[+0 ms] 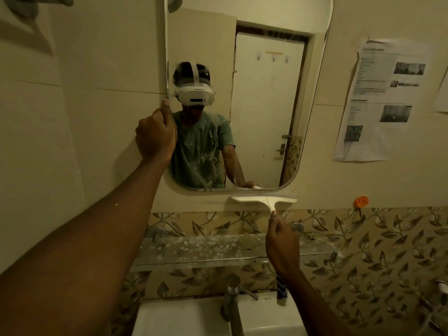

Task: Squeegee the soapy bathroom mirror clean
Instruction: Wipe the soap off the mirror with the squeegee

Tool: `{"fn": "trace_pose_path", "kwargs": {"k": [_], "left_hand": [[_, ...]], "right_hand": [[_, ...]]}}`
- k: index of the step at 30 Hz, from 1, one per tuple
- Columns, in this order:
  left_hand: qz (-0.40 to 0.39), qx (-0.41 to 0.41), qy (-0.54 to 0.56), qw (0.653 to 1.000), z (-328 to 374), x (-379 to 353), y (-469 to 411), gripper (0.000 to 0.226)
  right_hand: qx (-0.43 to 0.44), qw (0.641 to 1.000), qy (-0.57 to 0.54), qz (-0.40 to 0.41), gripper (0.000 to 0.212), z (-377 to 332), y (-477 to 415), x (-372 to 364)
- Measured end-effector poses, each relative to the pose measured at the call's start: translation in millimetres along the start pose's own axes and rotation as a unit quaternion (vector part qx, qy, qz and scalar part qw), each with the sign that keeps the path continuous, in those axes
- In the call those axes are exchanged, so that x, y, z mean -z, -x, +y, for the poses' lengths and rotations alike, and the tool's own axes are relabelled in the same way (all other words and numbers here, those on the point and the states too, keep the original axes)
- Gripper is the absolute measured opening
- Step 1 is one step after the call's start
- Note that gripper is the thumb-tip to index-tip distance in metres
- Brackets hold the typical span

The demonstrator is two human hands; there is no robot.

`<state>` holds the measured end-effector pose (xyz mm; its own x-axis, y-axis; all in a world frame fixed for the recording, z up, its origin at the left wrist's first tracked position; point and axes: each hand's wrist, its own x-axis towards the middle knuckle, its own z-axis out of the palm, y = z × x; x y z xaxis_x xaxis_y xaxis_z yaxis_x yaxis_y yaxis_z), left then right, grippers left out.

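Note:
The rounded bathroom mirror (266,105) hangs on the cream wall. Soap streaks and foam run down its lower left part, while the right part looks mostly clean. My left hand (156,135) grips the mirror's left edge, thumb up along the rim. My right hand (282,243) holds the handle of a white squeegee (264,200). Its blade lies level against the wall just below the mirror's bottom edge.
A glass shelf (194,251) spattered with foam runs below the mirror. Under it are a chrome tap (231,299) and a white basin (184,318). Printed sheets (380,100) are stuck on the wall at right, with an orange hook (360,202) beneath them.

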<state>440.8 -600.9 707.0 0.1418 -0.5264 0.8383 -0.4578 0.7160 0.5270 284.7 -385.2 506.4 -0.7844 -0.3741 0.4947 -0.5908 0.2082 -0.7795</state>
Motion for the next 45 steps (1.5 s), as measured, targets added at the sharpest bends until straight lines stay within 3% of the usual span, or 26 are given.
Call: {"fn": "trace_pose_path", "kwargs": {"k": [7,10,19,24,30,33,37,40,45], "left_hand": [[-0.06,0.031,-0.007,0.998,5,10,-14,0.07],[-0.047,0.044,-0.017,0.998,14,15,-27,0.072],[0.022,0.026,0.076,0.997,64,23,-101,0.054],[0.007,-0.003,0.12,0.993,87,27,-148,0.032],[-0.034,-0.012,0.154,0.987,83,27,-165,0.047],[-0.041,-0.008,0.166,0.985,79,24,-166,0.053],[-0.035,-0.016,0.165,0.986,77,22,-166,0.054],[-0.024,-0.023,0.156,0.987,76,19,-166,0.056],[-0.017,-0.036,0.149,0.988,76,19,-165,0.055]], "right_hand": [[0.038,0.997,-0.031,0.054,0.047,-34,-15,14],[0.073,0.992,-0.069,0.07,0.043,-64,-40,23],[0.159,0.972,-0.138,0.102,0.038,-175,-130,52],[0.201,0.959,-0.161,0.118,0.037,-237,-174,70],[0.243,0.946,-0.141,0.165,0.041,-298,-225,83],[0.243,0.948,-0.122,0.165,0.054,-323,-246,88],[0.243,0.957,-0.091,0.133,0.053,-315,-239,77],[0.238,0.962,-0.107,0.081,0.043,-267,-201,54],[0.205,0.97,-0.122,0.046,0.044,-193,-113,17]]}}
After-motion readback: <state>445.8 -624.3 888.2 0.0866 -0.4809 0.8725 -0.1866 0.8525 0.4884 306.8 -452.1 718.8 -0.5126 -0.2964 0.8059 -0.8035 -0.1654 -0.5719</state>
